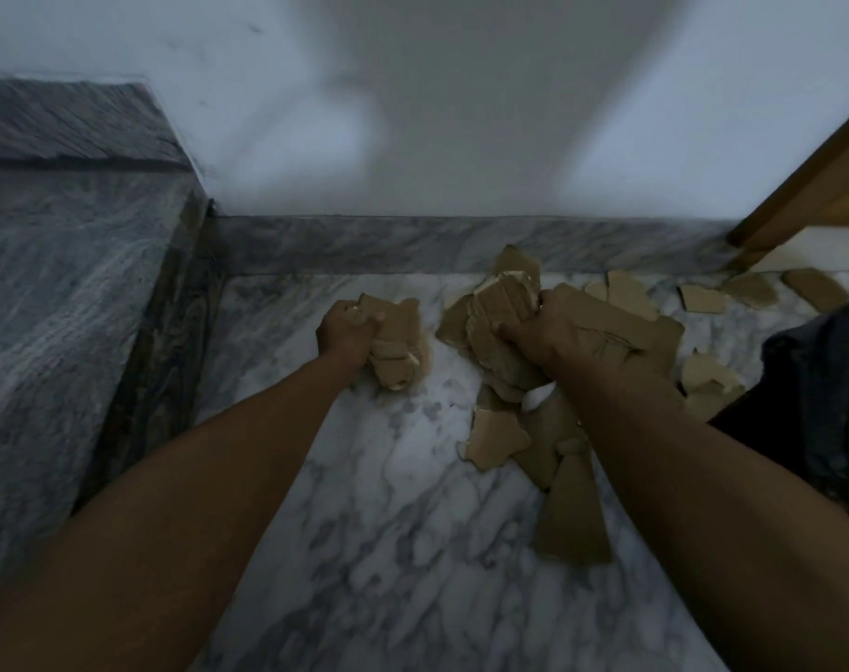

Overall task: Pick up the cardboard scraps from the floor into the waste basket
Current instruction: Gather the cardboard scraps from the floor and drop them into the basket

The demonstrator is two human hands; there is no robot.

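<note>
i'm looking down at a white marble floor (388, 502) veined in grey, with a grey marble skirting (364, 242) along the white wall, a grey stone step (49, 308) on the left and a wooden frame (810, 186) at far right. my left hand (345, 334) is curled tight around a small wad of cardboard scraps (398, 346), bunched so nothing slips out on the carry. my right hand (553, 327) grips a thicker stack of scraps (500, 303), fingers wrapped over the top, pressing the pieces together. more loose scraps (573, 516) lie on the floor under and beside my right forearm, and a few (703, 298) trail toward the frame. the waste basket is not in view, so i judge both handfuls must travel out of frame, and more rounds remain.
</note>
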